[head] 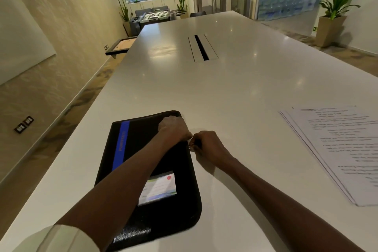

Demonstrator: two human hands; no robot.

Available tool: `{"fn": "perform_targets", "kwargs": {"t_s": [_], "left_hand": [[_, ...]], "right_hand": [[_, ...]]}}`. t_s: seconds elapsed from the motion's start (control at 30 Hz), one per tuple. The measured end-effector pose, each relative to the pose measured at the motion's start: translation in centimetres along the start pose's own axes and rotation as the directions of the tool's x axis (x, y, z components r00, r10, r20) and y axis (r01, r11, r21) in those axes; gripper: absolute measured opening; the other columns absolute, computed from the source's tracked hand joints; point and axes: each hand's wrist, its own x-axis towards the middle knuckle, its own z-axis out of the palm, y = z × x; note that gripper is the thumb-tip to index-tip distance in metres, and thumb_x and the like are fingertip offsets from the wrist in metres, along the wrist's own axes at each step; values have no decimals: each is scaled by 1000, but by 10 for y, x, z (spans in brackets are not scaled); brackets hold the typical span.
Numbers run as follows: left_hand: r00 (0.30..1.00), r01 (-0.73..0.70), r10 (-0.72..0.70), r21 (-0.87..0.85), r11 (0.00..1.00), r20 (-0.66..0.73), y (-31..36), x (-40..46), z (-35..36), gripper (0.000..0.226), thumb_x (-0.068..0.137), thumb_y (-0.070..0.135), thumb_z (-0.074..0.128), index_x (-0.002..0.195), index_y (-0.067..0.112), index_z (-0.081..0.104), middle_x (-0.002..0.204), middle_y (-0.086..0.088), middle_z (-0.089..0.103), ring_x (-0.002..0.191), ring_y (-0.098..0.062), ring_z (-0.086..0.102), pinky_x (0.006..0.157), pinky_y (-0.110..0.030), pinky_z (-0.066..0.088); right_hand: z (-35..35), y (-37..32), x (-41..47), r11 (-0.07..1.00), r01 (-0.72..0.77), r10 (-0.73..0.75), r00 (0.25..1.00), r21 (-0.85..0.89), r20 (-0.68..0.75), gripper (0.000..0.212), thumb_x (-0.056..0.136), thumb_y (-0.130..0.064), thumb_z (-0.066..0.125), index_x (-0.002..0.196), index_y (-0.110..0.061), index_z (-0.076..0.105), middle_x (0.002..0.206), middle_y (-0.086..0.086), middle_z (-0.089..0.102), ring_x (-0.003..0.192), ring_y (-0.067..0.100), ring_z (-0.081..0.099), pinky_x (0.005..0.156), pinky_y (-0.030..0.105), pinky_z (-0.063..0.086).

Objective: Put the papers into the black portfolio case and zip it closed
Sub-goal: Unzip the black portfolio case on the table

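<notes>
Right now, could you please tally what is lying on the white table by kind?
Black portfolio case: 1
Stack of printed papers: 1
Hands on the case's right edge: 2, left hand and right hand
Total: 4

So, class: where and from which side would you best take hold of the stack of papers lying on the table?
Probably the near left corner of the papers, coming from the left: the sheets lie flat and fanned there, so fingers can slide under the staggered edges. The far right side runs out of frame.

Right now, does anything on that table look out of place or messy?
Only slightly: the papers on the right are fanned unevenly, edges not squared. The black portfolio case lies flat and closed.
</notes>
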Motion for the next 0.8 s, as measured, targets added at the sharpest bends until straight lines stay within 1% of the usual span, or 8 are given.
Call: {"fn": "perform_targets", "kwargs": {"t_s": [0.07, 0.17, 0.23, 0.3, 0.33, 0.5, 0.63, 0.8], "left_hand": [[997, -80, 80, 37, 996, 4, 3, -2, 1, 30, 85, 35, 58, 95, 7, 63, 104, -12, 64, 89, -26, 61, 66, -31, 47], [985, -167, 170, 113, 980, -19, 9, -5, 2, 28, 93, 26, 51, 101, 4, 65, 105, -15, 65, 90, -27, 62, 66, -31, 44], [981, -188, 194, 143, 972, -26, 10, -6, 4, 26, 94, 21, 49, 103, 3, 65, 105, -15, 65, 89, -26, 63, 66, -31, 45], [978, -199, 206, 168, 965, -25, 11, -7, 4, 24, 95, 18, 48, 104, 4, 65, 105, -14, 65, 89, -25, 64, 66, -31, 47], [978, -202, 209, 179, 963, -22, 12, -7, 4, 25, 95, 18, 47, 103, 3, 66, 105, -14, 66, 89, -25, 64, 66, -31, 47], [976, -208, 216, 208, 956, -18, 14, -10, 5, 27, 96, 19, 46, 105, 2, 66, 106, -16, 65, 89, -28, 65, 64, -31, 46], [979, -194, 202, 204, 960, -23, 15, -13, 5, 30, 97, 22, 46, 106, 1, 65, 105, -15, 64, 91, -28, 64, 67, -32, 48], [980, -184, 194, 185, 965, -40, 16, -17, 8, 28, 98, 16, 43, 102, 1, 65, 103, -16, 65, 86, -25, 63, 71, -33, 51]], "right_hand": [[-2, 3, -1, 1000, -11, 11, 1000, -17, 6, 12, 83, -4, 64, 76, -8, 74, 75, -2, 64, 67, 10, 55, 61, 20, 39], [-7, 7, -2, 999, 38, -36, 998, -27, 44, 10, 83, -3, 66, 79, -4, 75, 79, 8, 65, 71, 17, 59, 58, 14, 37], [-10, 8, -6, 997, 73, -72, 996, -27, 48, 10, 81, 1, 66, 79, -3, 75, 81, 12, 67, 74, 23, 63, 64, 24, 47], [-13, 10, -11, 993, 116, -115, 993, -28, 39, 13, 78, 6, 64, 78, -2, 75, 80, 13, 68, 75, 26, 64, 69, 37, 51], [-14, 10, -14, 991, 133, -132, 991, -23, 37, 14, 77, 7, 64, 77, -2, 75, 79, 13, 69, 74, 26, 63, 69, 38, 50], [-16, 11, -33, 988, 153, -154, 987, 21, 42, 14, 77, 4, 64, 78, -3, 76, 78, 12, 69, 73, 24, 63, 67, 37, 50], [-17, 10, -46, 987, 158, -159, 986, 28, 49, 16, 76, 5, 63, 77, -5, 75, 75, 10, 68, 71, 23, 62, 66, 38, 50], [-14, 9, -65, 983, 182, -182, 983, 9, 24, 19, 70, 8, 63, 73, -7, 74, 71, 6, 67, 66, 19, 60, 59, 34, 48]]}}
